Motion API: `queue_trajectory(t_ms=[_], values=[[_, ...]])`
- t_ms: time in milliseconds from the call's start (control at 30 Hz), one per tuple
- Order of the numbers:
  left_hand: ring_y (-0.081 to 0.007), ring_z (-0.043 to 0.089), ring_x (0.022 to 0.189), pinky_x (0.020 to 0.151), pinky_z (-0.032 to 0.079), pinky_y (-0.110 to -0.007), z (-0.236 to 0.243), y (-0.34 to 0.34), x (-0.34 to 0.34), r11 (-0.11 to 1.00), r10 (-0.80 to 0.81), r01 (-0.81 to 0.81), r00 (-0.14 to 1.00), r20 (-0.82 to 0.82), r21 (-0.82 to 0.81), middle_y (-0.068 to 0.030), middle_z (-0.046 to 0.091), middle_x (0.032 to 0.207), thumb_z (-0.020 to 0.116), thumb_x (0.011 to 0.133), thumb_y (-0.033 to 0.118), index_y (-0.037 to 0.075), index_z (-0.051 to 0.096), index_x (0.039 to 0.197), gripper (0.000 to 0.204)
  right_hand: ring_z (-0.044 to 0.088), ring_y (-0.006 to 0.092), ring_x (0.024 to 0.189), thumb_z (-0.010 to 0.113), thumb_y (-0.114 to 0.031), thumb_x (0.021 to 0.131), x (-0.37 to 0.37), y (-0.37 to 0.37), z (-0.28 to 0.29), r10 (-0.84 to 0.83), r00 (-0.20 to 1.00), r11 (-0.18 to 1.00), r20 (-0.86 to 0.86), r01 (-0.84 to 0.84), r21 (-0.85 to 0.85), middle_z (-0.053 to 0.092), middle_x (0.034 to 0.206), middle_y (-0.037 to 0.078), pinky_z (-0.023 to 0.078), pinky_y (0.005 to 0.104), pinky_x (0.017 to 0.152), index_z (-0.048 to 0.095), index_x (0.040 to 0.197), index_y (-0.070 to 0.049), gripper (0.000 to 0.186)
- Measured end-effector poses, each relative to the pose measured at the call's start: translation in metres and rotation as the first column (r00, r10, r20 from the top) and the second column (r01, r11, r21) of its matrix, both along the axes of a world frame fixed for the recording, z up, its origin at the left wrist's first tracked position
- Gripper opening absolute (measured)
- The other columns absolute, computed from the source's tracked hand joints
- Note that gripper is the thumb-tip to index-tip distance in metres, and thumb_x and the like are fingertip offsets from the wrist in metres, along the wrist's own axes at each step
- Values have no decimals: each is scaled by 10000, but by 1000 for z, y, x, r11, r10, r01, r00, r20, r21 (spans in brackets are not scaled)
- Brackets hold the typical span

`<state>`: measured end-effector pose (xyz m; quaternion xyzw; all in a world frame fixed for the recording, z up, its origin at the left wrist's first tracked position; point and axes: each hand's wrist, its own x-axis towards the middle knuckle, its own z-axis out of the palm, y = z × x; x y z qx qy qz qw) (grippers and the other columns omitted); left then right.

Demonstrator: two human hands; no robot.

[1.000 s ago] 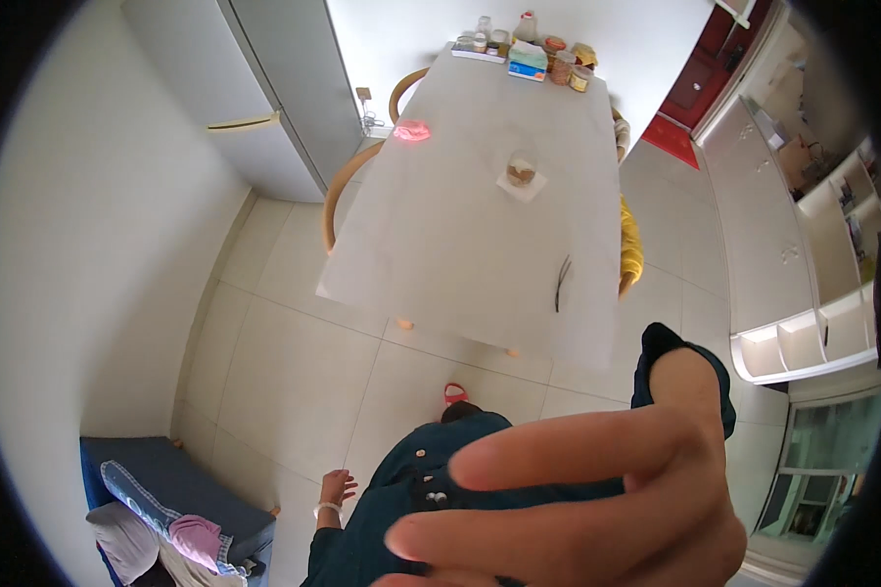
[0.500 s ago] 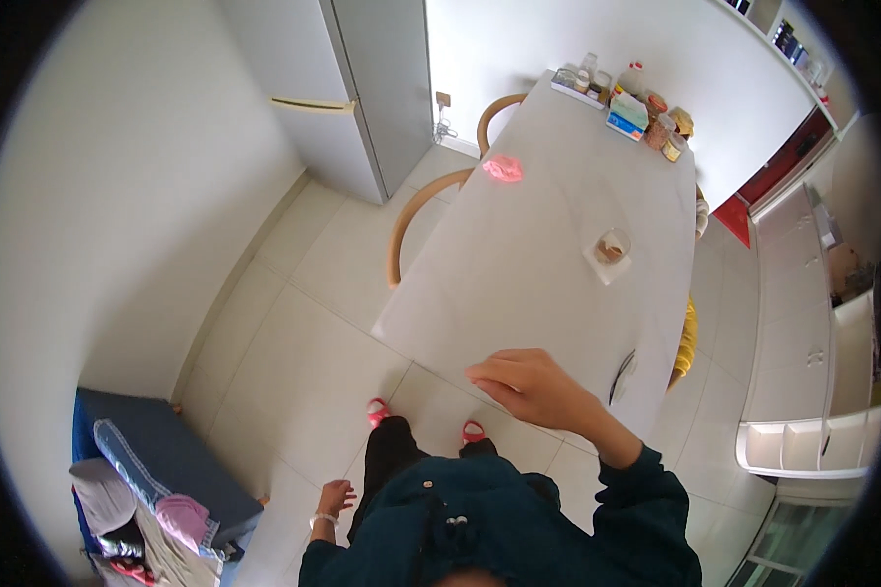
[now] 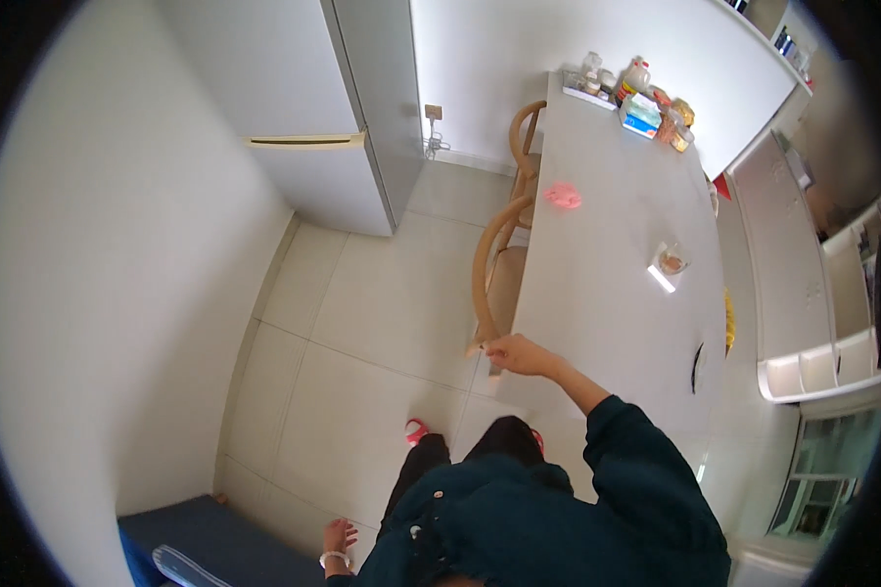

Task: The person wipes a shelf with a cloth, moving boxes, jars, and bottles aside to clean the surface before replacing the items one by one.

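1. The right hand (image 3: 521,355) is at the curved, light-brown wooden chair (image 3: 506,279), fingers curled; I cannot tell if they clamp it.
2. This chair stands along the left edge of the pale counter (image 3: 607,293).
3. The left hand (image 3: 340,536) hangs, fingers slightly apart.

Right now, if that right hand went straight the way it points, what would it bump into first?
Probably the nearer chair's curved wooden back: its end shows right at the fingertip side of the right hand. Height is hard to judge, so the hand might pass over it.
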<state>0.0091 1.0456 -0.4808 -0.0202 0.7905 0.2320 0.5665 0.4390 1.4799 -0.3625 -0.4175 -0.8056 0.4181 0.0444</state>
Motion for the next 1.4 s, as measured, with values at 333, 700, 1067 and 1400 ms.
queue_trajectory(t_ms=[333, 700, 1067, 1400], values=[[-252, 632, 777, 582, 520, -359, 18, 149, -144, 997, -69, 67, 987, -145, -23, -150, 615, 940, 525, 865, 224, 7, 515, 1104, 322, 598, 348, 834, 577, -247, 817, -66, 68, -55, -581, 796, 813, 172, 558, 166, 593, 935, 195, 483, 438, 703, 535, 988, -11, 294], [-234, 628, 799, 635, 509, -360, 59, 386, -128, 854, -500, 509, 860, -104, 107, -124, 624, 944, 531, 876, 236, 26, 534, 1113, 316, 585, 395, 855, 637, -267, 753, -82, 162, -70, -722, 599, 658, 346, 749, 76, 602, 943, 202, 476, 475, 710, 491, 1069, -20, 427], [-162, 633, 800, 631, 501, -277, 44, 713, -82, 522, -801, 802, 578, -157, 292, -75, 649, 912, 556, 869, 237, 20, 585, 1110, 326, 617, 350, 873, 570, -226, 764, -75, 194, -49, -689, 505, 606, 520, 795, 31, 644, 915, 171, 485, 473, 712, 630, 915, -63, 230], [-152, 606, 861, 704, 488, -277, 86, 972, 87, 42, -985, 847, 123, -118, 530, -64, 619, 987, 551, 874, 278, 7, 531, 1179, 409, 608, 373, 808, 569, -236, 774, -1, 287, -17, -966, 27, 97, 258, 961, 261, 632, 828, 171, 477, 493, 690, 603, 818, -53, 192]])
